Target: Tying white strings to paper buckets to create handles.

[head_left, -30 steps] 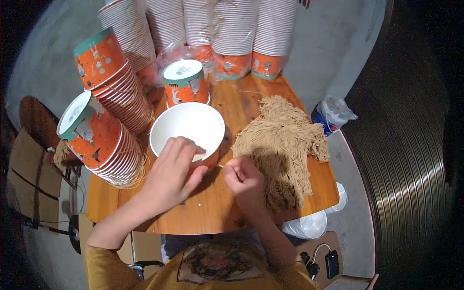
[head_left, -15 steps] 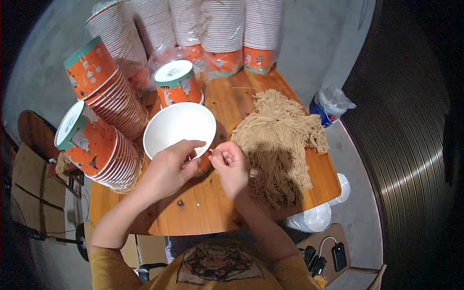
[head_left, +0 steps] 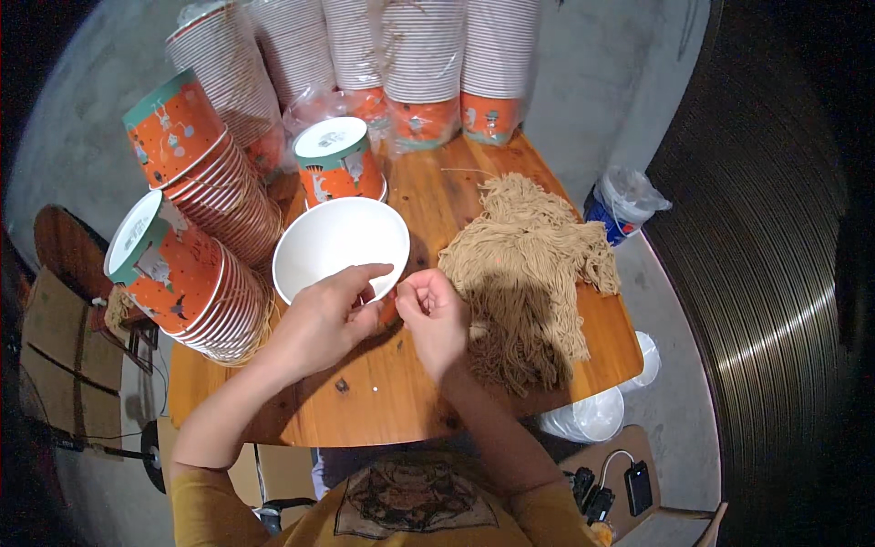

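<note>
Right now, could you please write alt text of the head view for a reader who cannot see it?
Two bare hands meet at the near rim of an empty white bowl on a wooden table: left hand, right hand. A heap of tan cords lies right of them; stacks of orange paper cups stand left and behind.

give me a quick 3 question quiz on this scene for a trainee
1. True or false: the white bowl on the wooden table has noodles in it.
2. Which hand touches the bowl's rim? A) left hand B) right hand C) neither
3. Fill in: the tan string pile lies to the ____ of the bowl.

Key:
1. False, it looks empty.
2. A; the left fingers rest on the near rim.
3. Right.
</note>
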Motion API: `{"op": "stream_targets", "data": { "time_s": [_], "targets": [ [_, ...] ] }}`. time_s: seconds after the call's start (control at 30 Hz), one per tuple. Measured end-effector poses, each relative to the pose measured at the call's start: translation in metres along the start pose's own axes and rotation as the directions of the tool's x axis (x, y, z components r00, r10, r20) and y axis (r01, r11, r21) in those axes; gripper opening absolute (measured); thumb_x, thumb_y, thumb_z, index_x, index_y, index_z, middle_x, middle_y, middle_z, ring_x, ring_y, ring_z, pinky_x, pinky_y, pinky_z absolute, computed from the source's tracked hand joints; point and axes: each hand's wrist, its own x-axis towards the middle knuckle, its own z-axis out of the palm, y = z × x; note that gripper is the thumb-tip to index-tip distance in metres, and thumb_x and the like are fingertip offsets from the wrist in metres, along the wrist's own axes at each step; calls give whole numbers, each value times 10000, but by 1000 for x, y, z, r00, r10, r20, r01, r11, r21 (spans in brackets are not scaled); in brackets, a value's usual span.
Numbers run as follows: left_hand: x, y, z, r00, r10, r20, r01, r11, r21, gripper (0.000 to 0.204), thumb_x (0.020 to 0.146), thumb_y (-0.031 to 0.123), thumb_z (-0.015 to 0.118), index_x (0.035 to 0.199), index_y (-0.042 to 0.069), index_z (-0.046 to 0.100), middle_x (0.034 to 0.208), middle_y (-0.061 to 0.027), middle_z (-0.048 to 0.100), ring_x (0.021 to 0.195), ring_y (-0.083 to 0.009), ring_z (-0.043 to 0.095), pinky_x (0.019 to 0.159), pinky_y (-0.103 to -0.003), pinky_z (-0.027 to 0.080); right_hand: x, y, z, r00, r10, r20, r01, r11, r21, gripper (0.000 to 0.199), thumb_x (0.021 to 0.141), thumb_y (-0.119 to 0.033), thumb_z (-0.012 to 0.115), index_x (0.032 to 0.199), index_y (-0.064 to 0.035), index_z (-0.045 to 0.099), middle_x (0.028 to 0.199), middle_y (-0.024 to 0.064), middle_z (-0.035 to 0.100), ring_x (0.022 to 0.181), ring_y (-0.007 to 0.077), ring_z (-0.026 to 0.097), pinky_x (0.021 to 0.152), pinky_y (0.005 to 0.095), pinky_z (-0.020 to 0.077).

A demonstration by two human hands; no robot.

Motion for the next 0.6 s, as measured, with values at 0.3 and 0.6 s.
{"op": "stream_targets", "data": {
  "time_s": [0.3,0.6],
  "targets": [
    [26,-23,-5,986,14,165,6,993,-116,225,915,167,517,1098,47,568,809,-153,630,747,-266,619,711,-347,471,0,-6,4,999,-39,5,39,999,-5,49,884,-8,540,863,-43,514,668,-59,472,557,3,405,499,169,323],
    [35,-23,-7,973,-14,231,35,996,-84,168,911,201,525,942,37,543,814,-170,614,740,-315,602,682,-381,459,6,0,0,999,1,52,2,998,-58,28,903,-57,530,887,-47,509,680,-48,488,560,15,427,491,172,343]
  ]
}}
